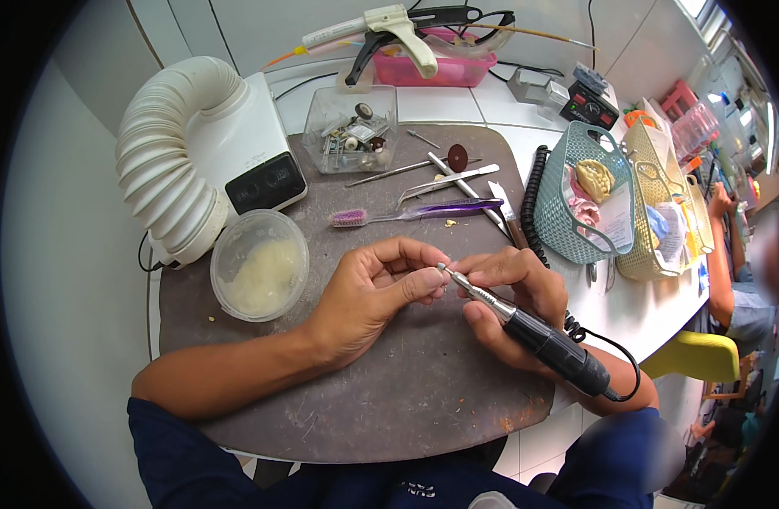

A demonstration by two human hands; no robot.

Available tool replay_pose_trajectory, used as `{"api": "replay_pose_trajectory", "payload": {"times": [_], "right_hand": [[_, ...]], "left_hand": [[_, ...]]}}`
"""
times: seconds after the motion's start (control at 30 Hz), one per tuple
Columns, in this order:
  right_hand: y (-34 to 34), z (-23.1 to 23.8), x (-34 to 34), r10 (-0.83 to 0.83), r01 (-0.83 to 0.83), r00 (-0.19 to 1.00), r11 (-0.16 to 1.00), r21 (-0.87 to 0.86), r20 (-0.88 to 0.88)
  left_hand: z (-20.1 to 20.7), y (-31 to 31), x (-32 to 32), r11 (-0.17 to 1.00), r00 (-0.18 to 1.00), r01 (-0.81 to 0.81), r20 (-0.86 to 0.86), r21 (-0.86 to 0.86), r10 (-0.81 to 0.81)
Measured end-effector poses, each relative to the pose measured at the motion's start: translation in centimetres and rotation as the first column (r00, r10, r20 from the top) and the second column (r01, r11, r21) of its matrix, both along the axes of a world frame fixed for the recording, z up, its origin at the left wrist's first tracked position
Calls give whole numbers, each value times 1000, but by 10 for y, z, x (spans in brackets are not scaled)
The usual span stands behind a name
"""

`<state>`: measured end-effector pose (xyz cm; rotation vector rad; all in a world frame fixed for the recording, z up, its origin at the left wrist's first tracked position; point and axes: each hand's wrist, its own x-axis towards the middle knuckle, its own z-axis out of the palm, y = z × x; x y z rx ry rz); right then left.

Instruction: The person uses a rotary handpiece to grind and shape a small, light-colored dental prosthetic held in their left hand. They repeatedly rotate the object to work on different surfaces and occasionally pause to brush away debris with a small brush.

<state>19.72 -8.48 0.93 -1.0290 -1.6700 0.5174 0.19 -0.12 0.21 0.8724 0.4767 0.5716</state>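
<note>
My right hand [525,284] grips a black and silver rotary handpiece [552,343] like a pen, its cord leaving the rear end. The handpiece's tip points left and meets the fingertips of my left hand [372,288]. My left thumb and fingers are pinched together there; whatever small thing they hold is mostly hidden. A tiny pale-green bit [441,266] shows where tip and fingers meet, and I cannot tell which side it belongs to. Both hands are over a worn grey-brown mat [364,399].
Beyond my hands lie a purple toothbrush [432,210], tweezers [449,181] and a knife [510,212]. A round tub [302,284] of pale material stands left, by a white hose [164,161]. A clear box [317,140] holds small bits. Baskets [567,229] stand right, near another person's arm [720,254].
</note>
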Motion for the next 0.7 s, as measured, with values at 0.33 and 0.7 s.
{"api": "replay_pose_trajectory", "payload": {"times": [0.33, 0.7], "right_hand": [[-1, 0, 0, -37, 37, 999, 999, 5, 3], [-1, 1, -5, -38, 38, 999, 999, -12, -31]], "left_hand": [[2, 0, 1, 1000, 1000, 1, -3, -5, -1], [-1, 0, -3, 1000, 1000, 0, 22, 1, 0]]}}
